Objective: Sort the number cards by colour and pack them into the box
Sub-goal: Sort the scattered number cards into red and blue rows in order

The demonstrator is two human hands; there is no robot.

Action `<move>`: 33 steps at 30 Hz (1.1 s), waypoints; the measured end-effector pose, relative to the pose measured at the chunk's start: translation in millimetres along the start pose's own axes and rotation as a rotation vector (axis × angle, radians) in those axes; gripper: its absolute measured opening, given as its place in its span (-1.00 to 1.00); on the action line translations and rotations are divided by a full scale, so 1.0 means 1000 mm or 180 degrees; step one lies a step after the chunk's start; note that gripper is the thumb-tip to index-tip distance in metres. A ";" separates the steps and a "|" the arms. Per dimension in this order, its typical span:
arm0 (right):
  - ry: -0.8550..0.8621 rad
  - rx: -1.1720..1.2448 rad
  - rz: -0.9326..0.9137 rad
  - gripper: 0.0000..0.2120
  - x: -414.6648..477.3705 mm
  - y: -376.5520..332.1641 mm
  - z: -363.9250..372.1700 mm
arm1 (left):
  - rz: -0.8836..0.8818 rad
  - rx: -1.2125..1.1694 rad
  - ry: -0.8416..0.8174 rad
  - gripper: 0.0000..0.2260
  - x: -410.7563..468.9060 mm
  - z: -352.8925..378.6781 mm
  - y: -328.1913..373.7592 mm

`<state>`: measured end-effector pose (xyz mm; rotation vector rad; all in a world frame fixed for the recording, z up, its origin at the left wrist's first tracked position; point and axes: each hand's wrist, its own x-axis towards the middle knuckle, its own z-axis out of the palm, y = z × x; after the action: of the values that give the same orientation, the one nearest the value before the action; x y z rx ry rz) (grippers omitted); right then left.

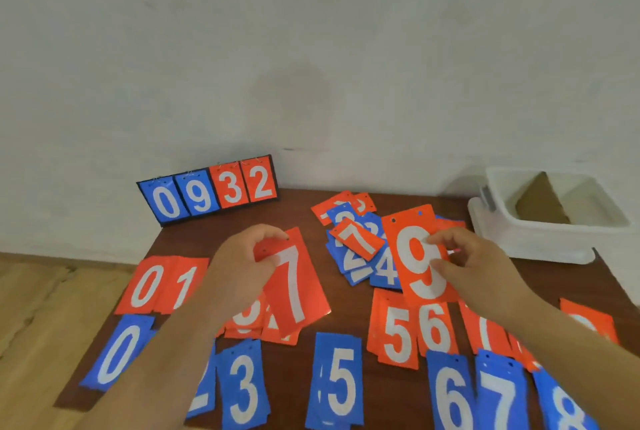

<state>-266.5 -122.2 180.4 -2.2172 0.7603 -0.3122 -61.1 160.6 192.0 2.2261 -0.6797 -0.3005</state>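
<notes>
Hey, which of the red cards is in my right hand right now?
The red 9, pinched by the right hand above the mixed pile. The left hand holds a different red card, the red 7.

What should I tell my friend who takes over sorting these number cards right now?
Left hand holds the red rectangular card showing 7; right hand holds the red rectangular card showing 9.
Done: a row of red cards and a nearer row of blue cards lie roughly in number order.
Left: the mixed red-and-blue heap mid-table is unsorted; the white plastic box, far right, shows no number cards yet.
</notes>
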 end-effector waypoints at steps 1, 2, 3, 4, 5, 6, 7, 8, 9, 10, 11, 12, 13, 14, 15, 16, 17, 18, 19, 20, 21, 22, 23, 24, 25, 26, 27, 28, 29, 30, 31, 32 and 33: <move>0.0095 -0.0006 0.0131 -0.68 -0.003 0.005 -0.002 | 0.0068 -0.0078 -0.0127 -0.73 0.012 0.008 0.000; 0.0203 -0.0007 0.0258 -0.68 -0.008 0.012 -0.005 | 0.0140 -0.0134 -0.0292 -0.74 0.024 0.017 0.003; 0.0329 -0.0005 0.0376 -0.68 -0.015 0.018 -0.008 | 0.0228 -0.0144 -0.0486 -0.74 0.034 0.028 0.007; 0.0472 -0.0012 0.0514 -0.68 -0.023 0.026 -0.012 | 0.0341 -0.0140 -0.0671 -0.72 0.042 0.041 0.013; 0.0607 -0.0017 0.0656 -0.69 -0.032 0.032 -0.017 | 0.0458 -0.0151 -0.0824 -0.71 0.050 0.055 0.020; 0.0725 -0.0012 0.0810 -0.70 -0.042 0.040 -0.024 | 0.0563 -0.0211 -0.0957 -0.69 0.055 0.070 0.028; 0.0825 -0.0012 0.0965 -0.71 -0.052 0.048 -0.031 | 0.0663 -0.0288 -0.1080 -0.68 0.060 0.084 0.038; 0.0903 -0.0023 0.1101 -0.72 -0.062 0.056 -0.039 | 0.0764 -0.0355 -0.1194 -0.67 0.063 0.100 0.047; 0.0978 -0.0055 0.1213 -0.71 -0.071 0.066 -0.047 | 0.0843 -0.0388 -0.1299 -0.66 0.066 0.116 0.057; 0.1036 -0.0084 0.1316 -0.71 -0.079 0.076 -0.054 | 0.0892 -0.0414 -0.1393 -0.65 0.067 0.131 0.067; 0.1076 -0.0083 0.1409 -0.71 -0.087 0.086 -0.061 | 0.0928 -0.0418 -0.1458 -0.64 0.068 0.146 0.077; 0.1110 -0.0054 0.1493 -0.71 -0.093 0.097 -0.068 | 0.0965 -0.0424 -0.1509 -0.63 0.068 0.161 0.086; 0.1141 -0.0024 0.1542 -0.71 -0.097 0.107 -0.074 | 0.0986 -0.0420 -0.1554 -0.64 0.067 0.174 0.094; 0.1154 -0.0020 0.1567 -0.71 -0.101 0.118 -0.081 | 0.1007 -0.0410 -0.1576 -0.64 0.066 0.186 0.102; 0.1141 -0.0036 0.1556 -0.71 -0.103 0.128 -0.088 | 0.1023 -0.0367 -0.1570 -0.64 0.064 0.198 0.109; 0.1121 -0.0029 0.1538 -0.72 -0.103 0.139 -0.095 | 0.0998 -0.0320 -0.1561 -0.64 0.062 0.209 0.116; 0.1104 -0.0017 0.1528 -0.73 -0.103 0.149 -0.103 | 0.0933 -0.0287 -0.1559 -0.64 0.059 0.218 0.123; 0.1081 -0.0009 0.1520 -0.73 -0.103 0.160 -0.111 | 0.0877 -0.0264 -0.1557 -0.64 0.056 0.228 0.129; 0.1033 -0.0002 0.1525 -0.74 -0.102 0.171 -0.119 | 0.0840 -0.0259 -0.1553 -0.64 0.055 0.239 0.134; 0.0978 0.0016 0.1544 -0.73 -0.101 0.184 -0.126 | 0.0802 -0.0259 -0.1557 -0.64 0.053 0.251 0.139; 0.0939 0.0045 0.1552 -0.72 -0.100 0.195 -0.132 | 0.0748 -0.0248 -0.1565 -0.63 0.053 0.264 0.142; 0.0910 0.0064 0.1558 -0.70 -0.097 0.210 -0.138 | 0.0676 -0.0226 -0.1570 -0.63 0.053 0.278 0.145; 0.0865 0.0070 0.1575 -0.68 -0.095 0.223 -0.143 | 0.0575 -0.0196 -0.1580 -0.63 0.053 0.292 0.146; 0.0793 0.0065 0.1607 -0.67 -0.093 0.239 -0.148 | 0.0446 -0.0183 -0.1595 -0.63 0.053 0.308 0.148; 0.0738 0.0100 0.1639 -0.67 -0.091 0.249 -0.149 | 0.0339 -0.0176 -0.1619 -0.63 0.052 0.319 0.147; 0.0669 0.0120 0.1666 -0.67 -0.088 0.261 -0.151 | 0.0256 -0.0164 -0.1635 -0.63 0.051 0.330 0.146; 0.0584 0.0101 0.1678 -0.68 -0.085 0.273 -0.152 | 0.0168 -0.0153 -0.1624 -0.64 0.050 0.344 0.146; 0.0499 0.0066 0.1689 -0.69 -0.081 0.286 -0.153 | 0.0098 -0.0122 -0.1590 -0.64 0.050 0.356 0.145; 0.0444 0.0076 0.1700 -0.70 -0.077 0.296 -0.152 | 0.0040 -0.0072 -0.1555 -0.64 0.050 0.367 0.145; 0.0406 0.0086 0.1712 -0.69 -0.074 0.309 -0.151 | -0.0010 -0.0015 -0.1538 -0.64 0.051 0.378 0.143; 0.0362 0.0088 0.1719 -0.69 -0.071 0.319 -0.149 | -0.0046 0.0032 -0.1536 -0.63 0.053 0.388 0.141; 0.0294 0.0072 0.1746 -0.68 -0.067 0.330 -0.146 | -0.0069 0.0071 -0.1544 -0.64 0.055 0.397 0.140; 0.0231 0.0069 0.1780 -0.67 -0.064 0.341 -0.142 | -0.0066 0.0112 -0.1564 -0.64 0.058 0.406 0.139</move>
<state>-523.8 -349.3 29.9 -1.8828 1.3622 -0.1191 -232.5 -198.3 21.9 2.2070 -0.9217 -0.8693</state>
